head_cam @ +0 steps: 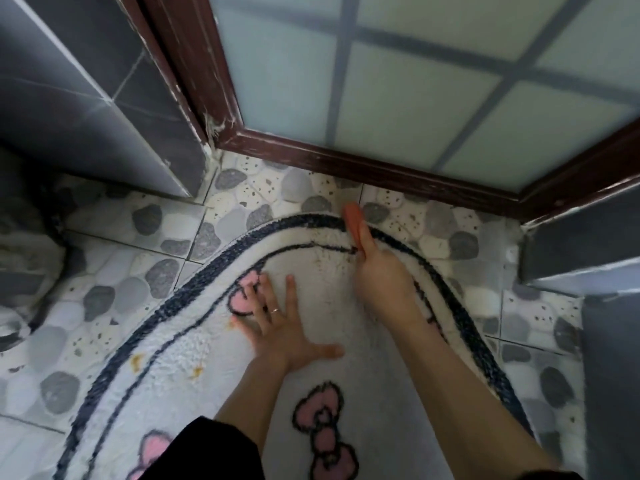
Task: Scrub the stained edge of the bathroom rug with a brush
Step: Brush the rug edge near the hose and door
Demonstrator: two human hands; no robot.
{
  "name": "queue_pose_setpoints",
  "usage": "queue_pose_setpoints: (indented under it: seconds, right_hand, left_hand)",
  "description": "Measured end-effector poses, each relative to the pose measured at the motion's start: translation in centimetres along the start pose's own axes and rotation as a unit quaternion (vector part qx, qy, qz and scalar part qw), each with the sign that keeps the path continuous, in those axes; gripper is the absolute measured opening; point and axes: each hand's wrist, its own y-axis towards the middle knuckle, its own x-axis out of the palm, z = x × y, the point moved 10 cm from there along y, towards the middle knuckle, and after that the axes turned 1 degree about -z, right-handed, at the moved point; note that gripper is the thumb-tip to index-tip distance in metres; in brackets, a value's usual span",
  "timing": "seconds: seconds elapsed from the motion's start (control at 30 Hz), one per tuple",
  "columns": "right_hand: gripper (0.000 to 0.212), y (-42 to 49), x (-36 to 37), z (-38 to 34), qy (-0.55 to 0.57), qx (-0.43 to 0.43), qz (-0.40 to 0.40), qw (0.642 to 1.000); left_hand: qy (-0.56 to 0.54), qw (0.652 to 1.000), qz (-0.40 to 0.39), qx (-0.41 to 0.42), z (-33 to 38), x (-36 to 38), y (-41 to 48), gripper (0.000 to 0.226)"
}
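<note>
Head view — rug (207, 358) lying on the floor (138, 216). The rug has white shaggy pile and a curved outline, with a dark navy border band (194, 282), a thinner dark line inside it, and pink bows (323, 420) outlined in black. Floor tiles are glossy, printed with grey and white pebble shapes.

Brownish specks (320, 261) sit in the pile near the rug's far edge, and yellowish marks (136, 362) near its left edge.

Brush (353, 220): orange, elongated and blurred — bristles not discernible. It lies across the border band at the rug's far edge, near the dark wooden door frame (346, 164) with its frosted glass panes (415, 98).

Right grip (381, 271) is curled round the brush's near end, with one digit laid along its back.

Left grip (280, 323) is spread flat with fingers apart, pressed on the pile. Its fingertips reach onto another pink bow. A ring (274, 310) is on one finger.
</note>
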Motion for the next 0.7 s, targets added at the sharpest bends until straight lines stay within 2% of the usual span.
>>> queue_pose_setpoints:
  seconds: [0.03,0.07,0.13,0.2,0.23,0.3,0.37,0.47,0.53,0.63,0.7]
  right_hand:
    - [0.074,0.1,0.1,0.1,0.001,0.004,0.003,1.000]
    - [0.077,-1.7,0.7,1.0,0.000,0.016,-0.027,1.000]
    - [0.080,-7.4,1.7,3.6,-0.005,0.034,-0.104,0.994]
    - [0.074,-12.7,2.0,5.8,-0.030,0.076,-0.201,0.976]
    - [0.072,-12.9,1.5,6.5,-0.040,0.092,-0.214,0.972]
    - [0.075,-9.1,0.7,5.3,-0.034,0.072,-0.163,0.983]
    - [0.071,-3.1,-0.3,2.5,0.027,0.038,-0.070,0.996]
    - [0.069,1.7,-0.4,-0.2,0.038,0.008,-0.026,0.999]
    - [0.074,-1.8,-0.3,0.6,0.021,0.003,-0.046,0.999]
    - [0.079,-10.6,1.0,4.2,-0.049,0.044,-0.157,0.985]
    - [0.081,-10.5,0.7,5.8,-0.072,0.062,-0.185,0.978]
  left_hand:
    - [0.011,1.000,0.003,0.002,0.0,-0.4,0.0,0.159]
    - [0.011,1.000,-0.010,0.000,0.0,-0.2,-0.1,0.160]
    - [-0.002,1.000,-0.023,-0.012,0.1,-0.5,-0.1,0.161]
    - [0.016,1.000,-0.023,-0.007,0.2,-0.5,-0.4,0.161]
    - [0.014,0.999,-0.029,-0.009,0.1,-0.4,-0.2,0.161]
    - [0.005,0.999,-0.033,-0.017,0.1,-0.5,-0.1,0.162]
    - [0.021,0.999,-0.034,-0.018,0.3,-0.5,-0.1,0.162]
    - [0.016,0.998,-0.049,-0.025,0.1,-0.3,0.0,0.162]
    - [0.020,0.998,-0.052,-0.027,0.2,-0.4,-0.3,0.162]
    - [0.013,0.998,-0.051,-0.025,0.2,-0.6,-0.1,0.162]
    - [0.013,0.998,-0.052,-0.022,0.2,-0.4,0.1,0.162]
